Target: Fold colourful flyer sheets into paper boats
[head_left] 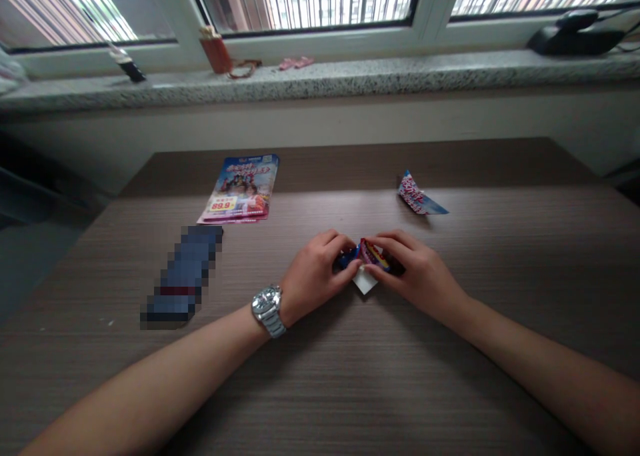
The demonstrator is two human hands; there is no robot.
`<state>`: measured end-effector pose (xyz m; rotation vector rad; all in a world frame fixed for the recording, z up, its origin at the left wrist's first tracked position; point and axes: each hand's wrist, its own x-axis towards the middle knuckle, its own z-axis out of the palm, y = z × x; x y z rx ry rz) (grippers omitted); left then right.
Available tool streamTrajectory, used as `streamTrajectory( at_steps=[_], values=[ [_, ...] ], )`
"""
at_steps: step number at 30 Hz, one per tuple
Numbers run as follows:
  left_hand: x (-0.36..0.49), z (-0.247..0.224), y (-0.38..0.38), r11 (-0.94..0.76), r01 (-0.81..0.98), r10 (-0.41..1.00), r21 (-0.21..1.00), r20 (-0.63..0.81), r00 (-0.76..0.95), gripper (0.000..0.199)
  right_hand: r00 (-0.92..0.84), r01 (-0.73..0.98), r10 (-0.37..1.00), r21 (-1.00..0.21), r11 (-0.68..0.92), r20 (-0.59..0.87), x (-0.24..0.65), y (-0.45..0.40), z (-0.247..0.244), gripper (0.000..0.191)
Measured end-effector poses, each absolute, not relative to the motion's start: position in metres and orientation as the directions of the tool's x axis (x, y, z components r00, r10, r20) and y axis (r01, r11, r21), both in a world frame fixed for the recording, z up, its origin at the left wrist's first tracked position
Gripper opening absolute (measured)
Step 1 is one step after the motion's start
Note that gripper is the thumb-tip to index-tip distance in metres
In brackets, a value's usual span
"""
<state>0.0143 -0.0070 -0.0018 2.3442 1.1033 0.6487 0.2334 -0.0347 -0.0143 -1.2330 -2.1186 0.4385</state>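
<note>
Left fingers (341, 244), right fingers (393, 245) both clamped on folded paper (365, 283), nearer than and right of flyer stack (243, 186). Sill (350, 81) behind stack: red holder (217, 55), pale contents unclear.

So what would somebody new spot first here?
Probably the left hand and right hand, close together mid-table, with their fingers on a small, colourful paper that has a white corner. Next might be the shiny watch on the left wrist. Then perhaps the bright flyers at the back left, and the folded piece beyond the right hand.
</note>
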Motion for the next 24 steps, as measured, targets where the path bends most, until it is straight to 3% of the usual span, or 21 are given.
streamTrajectory(
  at_steps=[8,24],
  values=[
    [0.0147,-0.0032,-0.007,-0.55,0.584,0.809,0.597,0.208,0.55,0.019,-0.408,0.671,0.773,-0.414,0.615,0.486,0.2329,-0.0366,-0.0159,0.032],
    [0.0154,-0.0032,-0.007,-0.563,0.573,0.799,0.595,0.214,0.562,0.032,-0.492,0.69,0.75,-0.326,0.646,0.443,0.2348,-0.0386,-0.0143,0.031]
  ],
)
